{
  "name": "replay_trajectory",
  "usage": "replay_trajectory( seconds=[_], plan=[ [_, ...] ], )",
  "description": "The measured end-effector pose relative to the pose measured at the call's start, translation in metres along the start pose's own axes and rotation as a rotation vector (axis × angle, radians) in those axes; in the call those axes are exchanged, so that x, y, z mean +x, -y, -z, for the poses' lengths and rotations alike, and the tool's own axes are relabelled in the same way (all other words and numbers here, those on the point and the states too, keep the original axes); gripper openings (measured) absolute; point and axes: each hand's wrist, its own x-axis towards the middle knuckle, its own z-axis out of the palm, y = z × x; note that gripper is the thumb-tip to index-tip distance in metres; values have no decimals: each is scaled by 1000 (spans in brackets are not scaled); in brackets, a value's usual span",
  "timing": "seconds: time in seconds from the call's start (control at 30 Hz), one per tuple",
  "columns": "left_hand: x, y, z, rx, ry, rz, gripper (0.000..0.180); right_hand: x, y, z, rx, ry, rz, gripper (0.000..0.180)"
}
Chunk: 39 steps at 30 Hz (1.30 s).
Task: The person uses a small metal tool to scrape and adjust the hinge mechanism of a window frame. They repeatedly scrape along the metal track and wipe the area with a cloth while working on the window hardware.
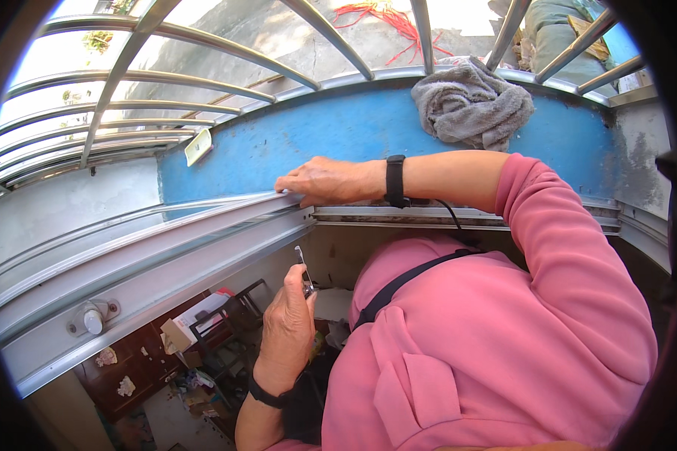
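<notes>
Right hand (329, 180) lies flat with fingers spread on the sliding window frame (150, 248) at the sill, while the left hand (287, 331) pinches a small metal tool (305, 274) below it (rigid, light, probably slick aluminium, best taken by its edge).

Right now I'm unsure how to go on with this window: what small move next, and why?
Probably bring the small metal tool in the left hand up to the sliding window frame. The right hand rests on its top edge, and the tool is below the sill.
</notes>
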Motion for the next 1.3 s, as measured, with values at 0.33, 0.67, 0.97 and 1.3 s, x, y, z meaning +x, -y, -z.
replay_trajectory(
  seconds=[0.33,0.67,0.97,1.3],
  plan=[
    [12,57,-47,-117,-242,66,27,-4,42,20,51,-243,-236,35],
    [58,53,-66,-213,-261,-160,35,-50,80,1,1083,-57,-757,44],
    [59,60,-90,-954,47,-24,60,-67,63,-14,959,-187,-1037,32],
    [43,93,-89,-882,223,176,32,-48,43,20,749,130,-986,23]
  ],
)
